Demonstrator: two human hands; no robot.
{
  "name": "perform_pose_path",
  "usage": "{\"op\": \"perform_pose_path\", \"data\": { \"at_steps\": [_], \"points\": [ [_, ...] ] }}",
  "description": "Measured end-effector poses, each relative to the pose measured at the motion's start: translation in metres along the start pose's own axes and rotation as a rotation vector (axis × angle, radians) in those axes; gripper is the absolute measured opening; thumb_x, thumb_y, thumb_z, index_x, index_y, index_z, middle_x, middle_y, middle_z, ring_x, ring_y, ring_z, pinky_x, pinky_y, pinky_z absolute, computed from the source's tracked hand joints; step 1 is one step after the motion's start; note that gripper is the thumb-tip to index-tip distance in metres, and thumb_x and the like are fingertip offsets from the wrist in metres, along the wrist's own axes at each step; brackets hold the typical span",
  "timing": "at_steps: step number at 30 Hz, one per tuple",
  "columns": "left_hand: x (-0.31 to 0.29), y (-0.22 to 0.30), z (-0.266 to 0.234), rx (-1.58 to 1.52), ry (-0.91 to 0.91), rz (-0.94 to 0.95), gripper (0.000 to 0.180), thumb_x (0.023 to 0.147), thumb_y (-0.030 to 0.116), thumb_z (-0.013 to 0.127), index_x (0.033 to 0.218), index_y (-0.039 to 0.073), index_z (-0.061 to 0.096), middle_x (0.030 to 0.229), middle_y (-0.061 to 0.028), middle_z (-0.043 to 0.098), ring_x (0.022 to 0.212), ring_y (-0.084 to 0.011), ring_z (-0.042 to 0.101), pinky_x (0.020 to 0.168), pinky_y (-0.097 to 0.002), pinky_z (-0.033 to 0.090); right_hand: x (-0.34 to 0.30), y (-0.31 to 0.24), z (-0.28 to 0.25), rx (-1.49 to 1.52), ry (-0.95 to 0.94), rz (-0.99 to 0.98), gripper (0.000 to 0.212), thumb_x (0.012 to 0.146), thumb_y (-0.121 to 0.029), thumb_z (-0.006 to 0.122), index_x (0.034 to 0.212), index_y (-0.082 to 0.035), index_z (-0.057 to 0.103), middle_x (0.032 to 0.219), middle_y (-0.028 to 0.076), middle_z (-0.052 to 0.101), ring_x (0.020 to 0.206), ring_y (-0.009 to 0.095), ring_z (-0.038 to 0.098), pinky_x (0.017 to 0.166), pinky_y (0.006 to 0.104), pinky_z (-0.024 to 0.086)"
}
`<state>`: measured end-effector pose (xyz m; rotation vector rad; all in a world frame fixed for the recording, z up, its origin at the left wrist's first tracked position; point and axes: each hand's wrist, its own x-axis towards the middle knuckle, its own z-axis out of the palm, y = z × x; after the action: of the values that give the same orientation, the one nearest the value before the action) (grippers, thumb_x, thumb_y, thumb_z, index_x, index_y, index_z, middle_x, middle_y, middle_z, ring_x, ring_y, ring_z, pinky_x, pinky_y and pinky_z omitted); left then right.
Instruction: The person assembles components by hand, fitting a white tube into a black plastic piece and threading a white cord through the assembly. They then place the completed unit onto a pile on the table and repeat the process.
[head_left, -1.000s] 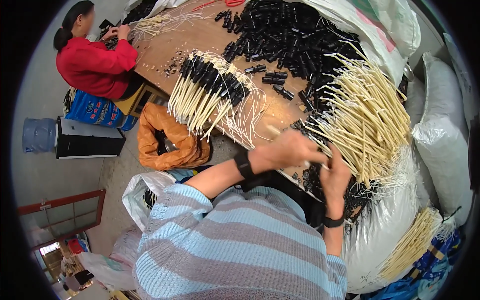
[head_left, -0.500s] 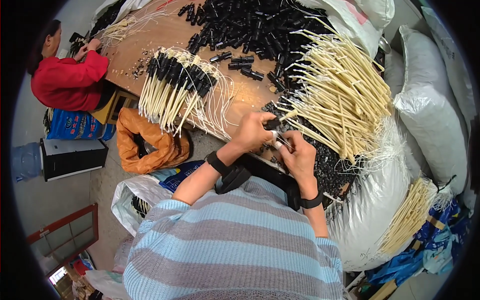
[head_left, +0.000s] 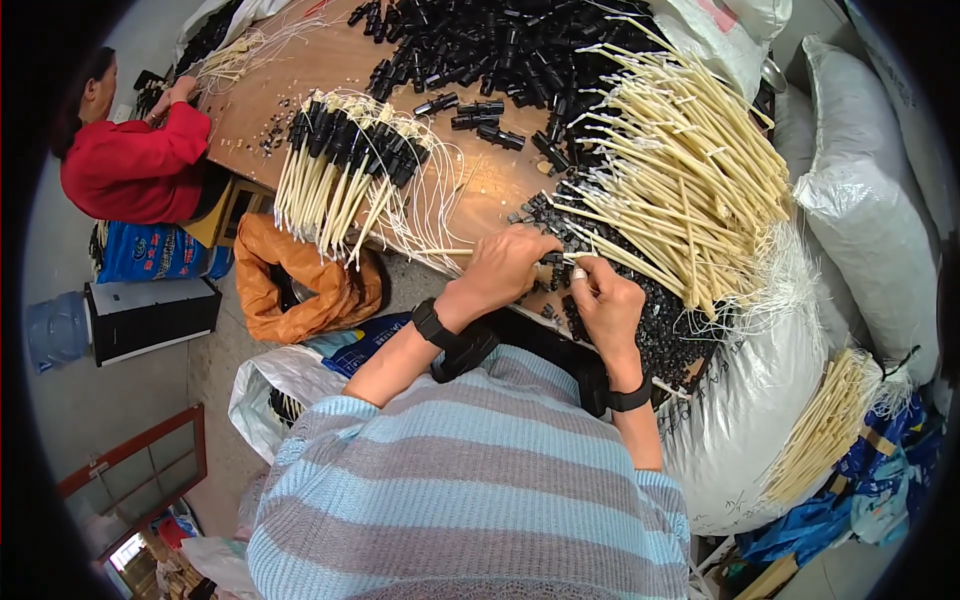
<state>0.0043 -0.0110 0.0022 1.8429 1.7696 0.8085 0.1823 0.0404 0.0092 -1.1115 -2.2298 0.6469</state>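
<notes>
- head view: the left hand (head_left: pixel 505 265) is curled closed on a pale tube (head_left: pixel 445 252), which pokes out to its left; a small black piece (head_left: pixel 552 258) shows at its fingertips.
- the right hand (head_left: pixel 610 302) pinches a pale tip (head_left: pixel 576 256) between thumb and finger, just right of the black piece.
- both hands are at the near edge of the table (head_left: pixel 338 65).
- left of them lies a bundle of black-topped tubes (head_left: pixel 325 195); right, a heap of loose tubes (head_left: pixel 690 165); far, a pile of black connectors (head_left: pixel 490 50).
- 1 co-worker (head_left: pixel 135 170) in red is at the far left.

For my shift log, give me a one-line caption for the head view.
Left hand and right hand close together, a dark part between their fingertips, beside heaped cream sticks.
</notes>
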Motion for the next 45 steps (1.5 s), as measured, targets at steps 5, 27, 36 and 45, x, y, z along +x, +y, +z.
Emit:
{"op": "perform_pose_path", "data": {
  "at_steps": [5, 27, 36, 45],
  "points": [
    [0.001, -0.001, 0.002, -0.037, -0.031, 0.039, 0.038, 0.071, -0.005, 0.055, 0.106, 0.007, 0.061, 0.092, -0.0148, 0.064, 0.093, -0.0356, 0.059, 0.076, -0.0451, 0.047, 0.001, -0.006, -0.001, 0.114, -0.067, 0.040, 0.012, 0.081, -0.012, 0.064, 0.092, -0.008, 0.066, 0.065, 0.015, 0.062, 0.056, 0.031, 0.062, 0.051, 0.0375, 0.048],
    [0.016, -0.055, -0.009, -0.022, 0.247, 0.043, 0.025, 0.064, -0.009, 0.062, 0.087, 0.001, 0.064, 0.085, -0.0112, 0.063, 0.076, -0.0276, 0.060, 0.069, -0.0365, 0.048, -0.008, 0.001, 0.009, 0.333, -0.059, 0.264, 0.011, 0.083, -0.011, 0.062, 0.089, -0.004, 0.068, 0.055, 0.011, 0.052, 0.046, 0.016, 0.049, 0.049, 0.0298, 0.040],
    [0.018, -0.067, -0.014, -0.200, 0.267, -0.249, 0.028, 0.071, -0.008, 0.063, 0.097, 0.001, 0.069, 0.084, -0.0077, 0.066, 0.074, -0.0158, 0.063, 0.066, -0.0288, 0.050, -0.008, 0.011, 0.004, 0.398, -0.075, 0.402, 0.011, 0.088, -0.010, 0.063, 0.090, 0.000, 0.067, 0.059, -0.007, 0.044, 0.055, 0.002, 0.034, 0.049, 0.0219, 0.028],
    [0.020, -0.021, -0.008, -0.338, 0.217, -0.191, 0.021, 0.077, -0.007, 0.063, 0.095, 0.000, 0.070, 0.087, -0.0024, 0.069, 0.075, -0.0057, 0.061, 0.066, -0.0199, 0.049, 0.002, 0.010, 0.014, 0.420, -0.068, 0.460, 0.014, 0.089, -0.012, 0.063, 0.083, 0.000, 0.065, 0.056, -0.007, 0.045, 0.051, 0.002, 0.035, 0.047, 0.0226, 0.029]
  ]
}}
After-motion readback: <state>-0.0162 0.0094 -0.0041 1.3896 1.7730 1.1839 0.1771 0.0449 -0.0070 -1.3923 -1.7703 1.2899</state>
